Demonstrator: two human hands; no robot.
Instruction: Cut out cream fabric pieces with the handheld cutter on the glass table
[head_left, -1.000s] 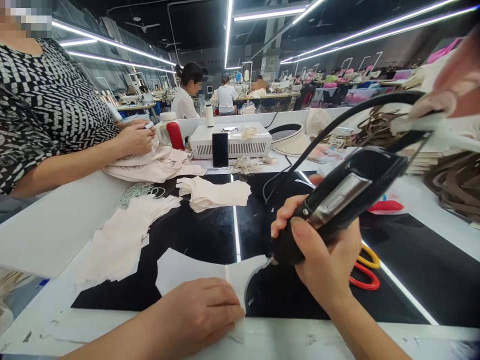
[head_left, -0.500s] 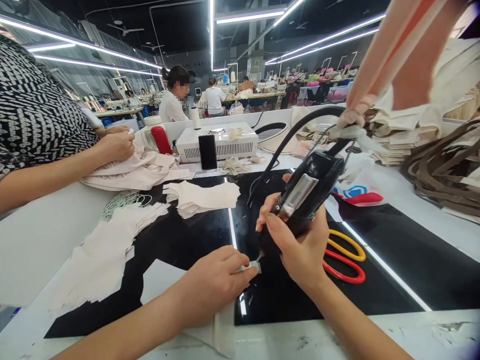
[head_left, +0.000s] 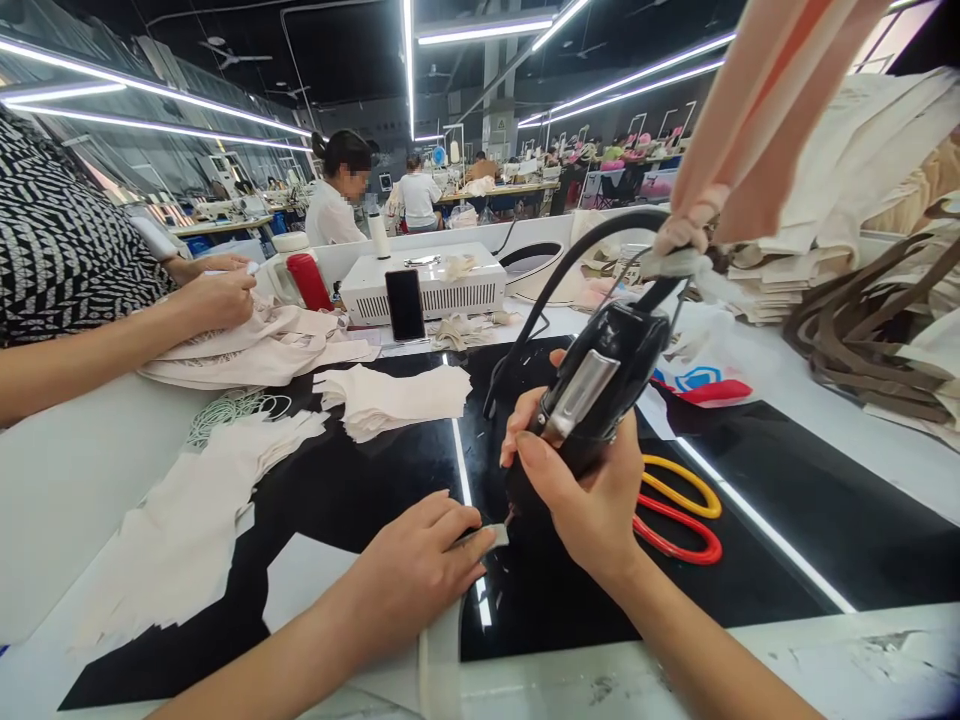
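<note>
My right hand (head_left: 600, 500) is wrapped around a black handheld power tool (head_left: 611, 345) with a metal lever on its side, thumb across the front. The tool hangs from twisted pink fabric strips (head_left: 739, 130) and is tilted, its lower end pointing down toward the black board (head_left: 555, 590). My left hand (head_left: 420, 560) is closed, pinching a small pale strip (head_left: 496, 537) between thumb and fingers. The strip's free end sits right by the tool's thin tip; I cannot tell whether they touch. Scissors with a yellow and a red handle (head_left: 679, 535) lie beside my right wrist.
Stacks of cream fabric pieces (head_left: 397, 398) lie on the board and to its left (head_left: 187, 530). Behind stand a white vented box (head_left: 465, 285) and a phone (head_left: 405, 305). A co-worker's hands (head_left: 221, 295) handle fabric at left. Brown straps (head_left: 847, 310) pile at right.
The whole view has shifted a little, so things appear slightly farther left. The strip's end looks slightly turned at the tool tip. Both hands keep their holds.
</note>
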